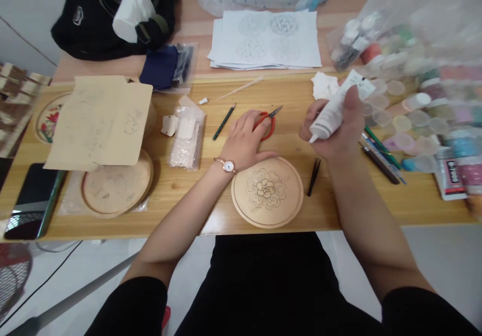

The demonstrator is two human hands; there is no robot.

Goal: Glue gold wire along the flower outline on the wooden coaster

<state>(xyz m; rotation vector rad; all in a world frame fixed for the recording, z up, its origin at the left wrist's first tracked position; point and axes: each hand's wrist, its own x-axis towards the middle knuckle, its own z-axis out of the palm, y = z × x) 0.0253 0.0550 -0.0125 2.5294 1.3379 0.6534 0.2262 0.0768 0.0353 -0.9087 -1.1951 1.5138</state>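
A round wooden plate (266,215) lies at the table's front edge, with a flower drawn in dark lines on its face. My left hand (246,140) rests flat beyond the plate's upper left rim, fingers spread, thumb near the rim. Its fingertips reach the red-handled scissors (268,130); whether they touch cannot be told. In my right hand (333,137) is a white glue-like tube (335,110), held tilted with its nozzle pointing down and left, above the table right of the plate. Black tweezers (314,177) lie between the plate and my right forearm.
A dark pencil (224,121) lies left of my left hand. Printed sheets (265,49) are at the back. Several small jars (417,102), pens (381,157) and a labelled tube (451,178) crowd the right. Brown paper (101,125), another wooden plate (116,190) and a phone (33,200) occupy the left.
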